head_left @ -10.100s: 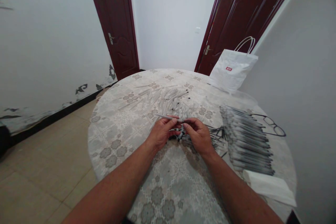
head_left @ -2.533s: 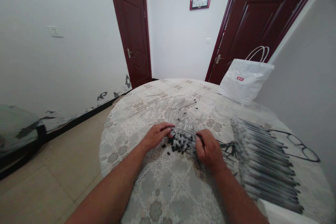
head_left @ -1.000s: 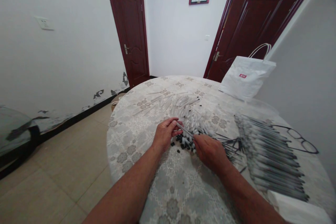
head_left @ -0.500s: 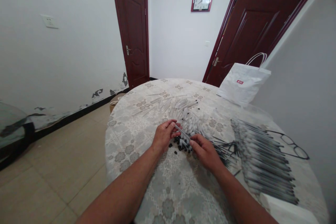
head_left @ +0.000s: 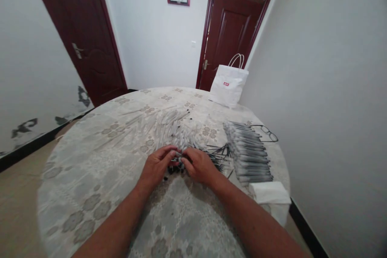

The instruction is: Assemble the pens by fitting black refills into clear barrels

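Pale plastic is apparently what is pinched: a slim piece (head_left: 178, 154) is held between the fingertips of the left hand (head_left: 159, 166) and the right hand (head_left: 198, 164), which are set almost together. Thumb and fingers seem closed on it from each side; most of its length is hidden, so its long axis cannot be told with certainty, though it appears to be laid crosswise, from hand to hand. Neither hand is clearly the nearer to it.

Just below the fingertips, small black caps (head_left: 172, 170) are heaped, partly covered by both hands. Beyond the knuckles, a spread of white tubes (head_left: 169, 120) is fanned away, reaching farther toward the left. Beside the right hand, the nearer of the two, thin black rods (head_left: 222, 153) are scattered; past them a stack of pens (head_left: 249, 151) is laid out, bordered by eyeglasses (head_left: 266, 132) and a white packet (head_left: 270, 192).

The right side is thus crowded. More room for movement is judged to be offered on the left, where the patterned tablecloth (head_left: 72, 177) is seen running to its rounded edge. Near the far right edge, a white bag (head_left: 229, 84) is stood upright.
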Demonstrator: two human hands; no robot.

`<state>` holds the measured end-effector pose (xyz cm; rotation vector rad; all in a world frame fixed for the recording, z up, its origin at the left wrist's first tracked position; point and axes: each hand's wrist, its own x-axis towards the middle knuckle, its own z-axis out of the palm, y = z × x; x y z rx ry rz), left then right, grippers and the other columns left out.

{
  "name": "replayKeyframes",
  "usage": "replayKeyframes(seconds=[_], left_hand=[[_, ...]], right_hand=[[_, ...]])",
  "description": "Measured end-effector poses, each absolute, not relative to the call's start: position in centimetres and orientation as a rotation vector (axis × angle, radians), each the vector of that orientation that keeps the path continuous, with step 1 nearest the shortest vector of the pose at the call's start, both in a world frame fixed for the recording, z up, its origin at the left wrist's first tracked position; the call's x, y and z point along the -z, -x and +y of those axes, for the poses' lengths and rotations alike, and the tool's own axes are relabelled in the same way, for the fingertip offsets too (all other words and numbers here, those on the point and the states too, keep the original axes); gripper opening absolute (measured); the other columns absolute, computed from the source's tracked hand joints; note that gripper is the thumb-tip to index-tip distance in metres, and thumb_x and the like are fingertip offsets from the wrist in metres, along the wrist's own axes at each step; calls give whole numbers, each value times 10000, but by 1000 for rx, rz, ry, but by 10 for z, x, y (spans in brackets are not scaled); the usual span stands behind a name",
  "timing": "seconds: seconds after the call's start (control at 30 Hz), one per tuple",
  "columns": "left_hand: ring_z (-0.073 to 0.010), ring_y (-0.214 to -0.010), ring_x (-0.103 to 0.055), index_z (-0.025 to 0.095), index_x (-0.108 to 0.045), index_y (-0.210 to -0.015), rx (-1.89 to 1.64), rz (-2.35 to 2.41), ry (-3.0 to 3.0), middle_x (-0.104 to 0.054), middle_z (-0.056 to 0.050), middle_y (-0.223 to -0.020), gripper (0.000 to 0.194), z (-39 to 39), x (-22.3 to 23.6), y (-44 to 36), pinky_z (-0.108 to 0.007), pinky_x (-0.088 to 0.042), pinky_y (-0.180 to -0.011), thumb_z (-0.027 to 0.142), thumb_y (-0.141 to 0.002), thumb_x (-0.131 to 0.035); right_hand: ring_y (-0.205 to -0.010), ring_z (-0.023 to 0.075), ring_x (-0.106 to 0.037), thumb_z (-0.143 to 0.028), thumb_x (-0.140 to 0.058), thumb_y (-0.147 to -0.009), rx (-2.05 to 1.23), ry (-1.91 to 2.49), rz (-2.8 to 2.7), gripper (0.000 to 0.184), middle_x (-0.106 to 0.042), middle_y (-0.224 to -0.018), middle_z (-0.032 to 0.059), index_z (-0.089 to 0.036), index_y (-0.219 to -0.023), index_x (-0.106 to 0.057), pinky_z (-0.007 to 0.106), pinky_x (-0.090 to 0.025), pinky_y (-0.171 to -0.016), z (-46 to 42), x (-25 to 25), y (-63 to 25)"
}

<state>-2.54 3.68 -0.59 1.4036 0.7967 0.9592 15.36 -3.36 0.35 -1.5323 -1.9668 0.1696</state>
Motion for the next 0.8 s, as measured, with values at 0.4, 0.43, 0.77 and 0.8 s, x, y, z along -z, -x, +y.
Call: replayKeyframes(seconds=[0.4,0.43,0.77,0.8], left_hand=[[-192,-675,-682,186,-751,-1020,-907,902,-1758,-750,-41,-806,348,35,5,29,-301,-554,-677,453,-812,-670],[-190,-663,-675,188,-752,-1011,-903,902,-1775,-742,-36,-778,338,35,6,29,-298,-547,-666,450,-818,-662],[-195,-706,-692,200,-727,-1015,-1054,1143,-1938,-757,-35,-856,357,40,3,39,-287,-536,-698,486,-847,-593],[-195,-736,-697,206,-723,-1014,-1090,1174,-1960,-759,-36,-905,350,42,3,41,-286,-535,-722,485,-852,-588]], right_hand=[[-958,191,-539,-292,-534,-976,152,1653,-2188,164,-620,-981,62,-204,-1019,-665,296,-392,-862,-38,-29,-184],[-961,194,-540,-294,-535,-975,151,1663,-2212,167,-623,-977,64,-203,-1018,-668,299,-392,-861,-38,-30,-184],[-1014,202,-554,-190,-544,-940,343,1928,-1917,173,-666,-1022,82,-184,-1048,-679,310,-388,-941,-61,-66,-281],[-1032,211,-551,-182,-553,-927,414,1994,-1824,172,-665,-1033,90,-178,-1036,-686,321,-380,-962,-65,-68,-300]])
